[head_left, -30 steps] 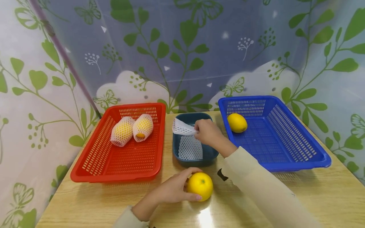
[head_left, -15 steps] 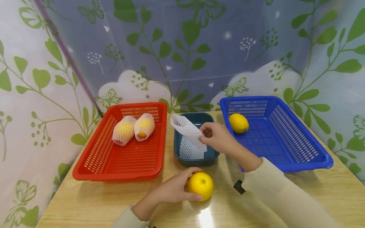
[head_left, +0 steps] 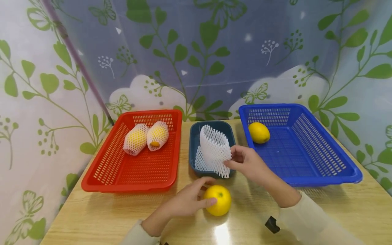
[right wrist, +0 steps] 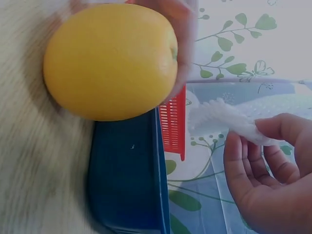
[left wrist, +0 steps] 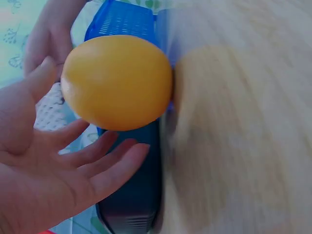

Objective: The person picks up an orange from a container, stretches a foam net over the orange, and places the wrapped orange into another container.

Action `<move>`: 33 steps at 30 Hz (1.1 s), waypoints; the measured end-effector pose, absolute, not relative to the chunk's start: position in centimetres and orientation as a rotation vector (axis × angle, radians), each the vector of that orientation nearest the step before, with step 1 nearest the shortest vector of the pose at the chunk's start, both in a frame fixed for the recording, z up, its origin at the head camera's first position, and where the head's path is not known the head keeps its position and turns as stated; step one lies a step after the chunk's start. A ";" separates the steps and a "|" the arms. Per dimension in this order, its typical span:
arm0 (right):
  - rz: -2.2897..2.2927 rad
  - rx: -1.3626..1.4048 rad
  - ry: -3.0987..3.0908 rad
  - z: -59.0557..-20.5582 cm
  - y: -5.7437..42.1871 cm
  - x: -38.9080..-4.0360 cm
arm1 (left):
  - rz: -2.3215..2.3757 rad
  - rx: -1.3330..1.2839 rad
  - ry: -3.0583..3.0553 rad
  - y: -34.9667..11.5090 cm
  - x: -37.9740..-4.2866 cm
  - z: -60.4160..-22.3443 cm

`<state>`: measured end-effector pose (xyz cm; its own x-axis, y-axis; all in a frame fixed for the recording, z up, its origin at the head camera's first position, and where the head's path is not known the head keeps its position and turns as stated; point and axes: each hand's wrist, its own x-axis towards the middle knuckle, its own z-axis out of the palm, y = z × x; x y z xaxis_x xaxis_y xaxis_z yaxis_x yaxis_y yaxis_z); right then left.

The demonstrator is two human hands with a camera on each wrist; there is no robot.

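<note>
My right hand (head_left: 249, 163) pinches a white foam fruit net (head_left: 214, 149) by its edge, between thumb and fingers. The net hangs over the dark teal bin (head_left: 193, 136), where another foam net (head_left: 200, 161) lies. On the table in front of the bin sits a round yellow citrus fruit (head_left: 218, 200). My left hand (head_left: 193, 199) is beside it at the left, fingers spread and relaxed. In the left wrist view a gap shows between the fingers (left wrist: 119, 170) and the fruit.
A red basket (head_left: 128, 187) at the left holds two yellow fruits in foam nets (head_left: 136, 137). At the right, a blue basket (head_left: 324, 180) contains one bare yellow fruit (head_left: 259, 132). A patterned cloth (head_left: 196, 51) hangs behind the table.
My right hand has drawn the foam net up and then rightward and nearer, turning it upright. My left hand has loosened from the citrus fruit, which stays in place.
</note>
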<state>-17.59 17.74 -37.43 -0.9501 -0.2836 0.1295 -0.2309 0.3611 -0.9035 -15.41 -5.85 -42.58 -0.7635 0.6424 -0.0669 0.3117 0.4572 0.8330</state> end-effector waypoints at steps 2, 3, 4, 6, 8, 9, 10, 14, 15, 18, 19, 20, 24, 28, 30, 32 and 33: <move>-1.704 -0.494 2.556 -37.7 17.7 -17.4 | 1.344 0.750 2.356 -5.9 -15.6 -42.3; -1.725 -0.512 2.554 -37.7 17.6 -17.2 | 1.416 0.715 2.355 -5.8 -15.7 -42.1; -1.746 -0.525 2.547 -37.8 17.5 -17.1 | 1.490 0.677 2.350 -5.8 -15.8 -41.9; -1.796 -0.544 2.519 -38.0 17.3 -16.7 | 1.637 0.582 2.296 -5.6 -16.2 -41.5; -1.851 -0.567 2.476 -38.1 17.1 -16.4 | 1.760 0.480 2.216 -5.4 -16.6 -41.3; -1.873 -0.581 2.460 -38.1 17.0 -16.2 | 1.812 0.437 2.170 -5.3 -16.8 -41.2; -1.886 -0.589 2.446 -38.2 16.9 -16.1 | 1.855 0.405 2.132 -5.3 -17.0 -41.1; -1.907 -0.619 2.416 -38.4 16.6 -15.8 | 1.995 0.298 2.014 -5.1 -17.4 -41.1; -1.898 -0.628 2.421 -38.4 16.5 -15.7 | 2.032 0.272 1.982 -5.1 -17.5 -41.0; -1.841 -0.666 2.487 -38.4 16.4 -15.7 | 2.132 0.216 1.892 -5.0 -17.6 -41.0; -1.822 -0.683 2.511 -38.4 16.4 -15.7 | 2.155 0.204 1.866 -4.9 -17.7 -41.0; -1.803 -0.696 2.538 -38.4 16.4 -15.6 | 2.172 0.200 1.845 -4.9 -17.7 -40.9; -1.782 -0.765 2.551 -38.6 16.5 -15.6 | 2.203 0.189 1.774 -4.8 -17.8 -40.9; -1.783 -0.881 2.489 -38.7 16.6 -15.6 | 2.207 0.188 1.741 -4.9 -17.8 -40.8; -1.810 -0.903 2.461 -38.6 16.7 -15.5 | 2.209 0.190 1.724 -5.0 -17.8 -40.7; -1.881 -0.846 2.440 -38.5 16.6 -15.5 | 2.212 0.195 1.703 -5.0 -17.9 -40.6; -1.922 -0.777 2.425 -38.4 16.6 -15.5 | 2.212 0.199 1.688 -5.1 -17.9 -40.6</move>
<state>-15.55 16.60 -38.38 -0.8801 -0.3409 0.3304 -0.3995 0.1557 -0.9034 -17.88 -5.06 -40.55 -0.9290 0.3568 -0.0985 -0.1892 -0.2290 0.9549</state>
